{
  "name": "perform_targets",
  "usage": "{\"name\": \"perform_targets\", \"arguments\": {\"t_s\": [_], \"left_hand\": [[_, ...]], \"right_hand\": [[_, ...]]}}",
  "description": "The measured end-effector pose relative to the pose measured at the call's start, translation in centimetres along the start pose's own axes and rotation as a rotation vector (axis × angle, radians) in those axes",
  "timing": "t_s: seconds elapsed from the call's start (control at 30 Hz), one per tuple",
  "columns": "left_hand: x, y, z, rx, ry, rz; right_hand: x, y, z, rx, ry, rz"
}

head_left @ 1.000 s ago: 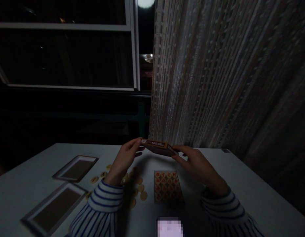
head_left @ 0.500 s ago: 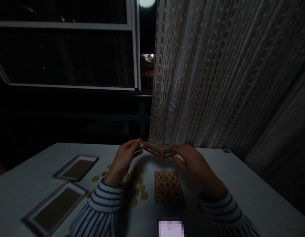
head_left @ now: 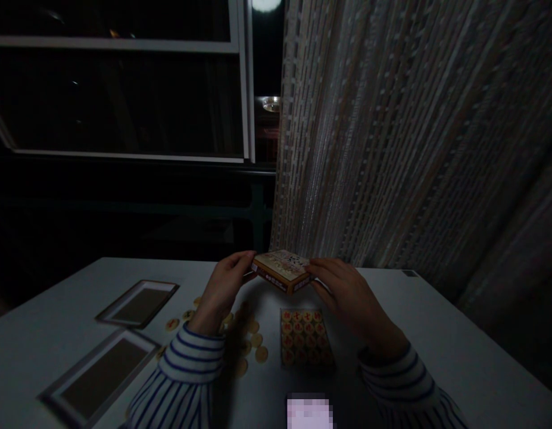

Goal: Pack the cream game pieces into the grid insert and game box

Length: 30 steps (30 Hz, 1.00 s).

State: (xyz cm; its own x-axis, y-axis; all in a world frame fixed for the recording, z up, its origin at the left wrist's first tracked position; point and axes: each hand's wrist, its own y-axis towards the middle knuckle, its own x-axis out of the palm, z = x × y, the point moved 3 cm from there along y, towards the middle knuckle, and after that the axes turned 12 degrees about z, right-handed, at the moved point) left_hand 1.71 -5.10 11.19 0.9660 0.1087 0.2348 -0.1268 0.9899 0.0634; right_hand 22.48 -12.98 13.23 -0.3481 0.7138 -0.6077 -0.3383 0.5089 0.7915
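Observation:
Both my hands hold a flat, tilted cardboard box (head_left: 282, 271) up over the table, its printed top and brown sides showing. My left hand (head_left: 224, 289) pinches its left end; my right hand (head_left: 349, 295) grips the right end, thumb below and fingers above. I cannot tell if it is a whole box or just a lid. Below it, a shallow tray (head_left: 330, 356) holds rows of round Chinese chess pieces (head_left: 308, 327) with red characters. Loose round pieces (head_left: 256, 340) lie around my left wrist, some hidden by the arm.
Two shallow open box parts, a far one (head_left: 139, 302) and a near one (head_left: 103, 375), lie on the left of the white table (head_left: 440, 333). A lit phone screen (head_left: 309, 412) is at the near edge. Behind stand a string curtain (head_left: 347, 137) and a dark window (head_left: 124, 101).
The box has tilted towards me, so more of its printed top shows and its near corner sits a little lower. Both hands keep their grip in nearly the same places.

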Motion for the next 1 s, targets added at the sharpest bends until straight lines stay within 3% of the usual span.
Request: {"name": "perform_targets", "arguments": {"t_s": [1.0], "left_hand": [[0.0,-0.02,0.14,-0.023,-0.016,0.037]], "right_hand": [[0.03,0.07,-0.29,-0.024,-0.05,0.031]]}}
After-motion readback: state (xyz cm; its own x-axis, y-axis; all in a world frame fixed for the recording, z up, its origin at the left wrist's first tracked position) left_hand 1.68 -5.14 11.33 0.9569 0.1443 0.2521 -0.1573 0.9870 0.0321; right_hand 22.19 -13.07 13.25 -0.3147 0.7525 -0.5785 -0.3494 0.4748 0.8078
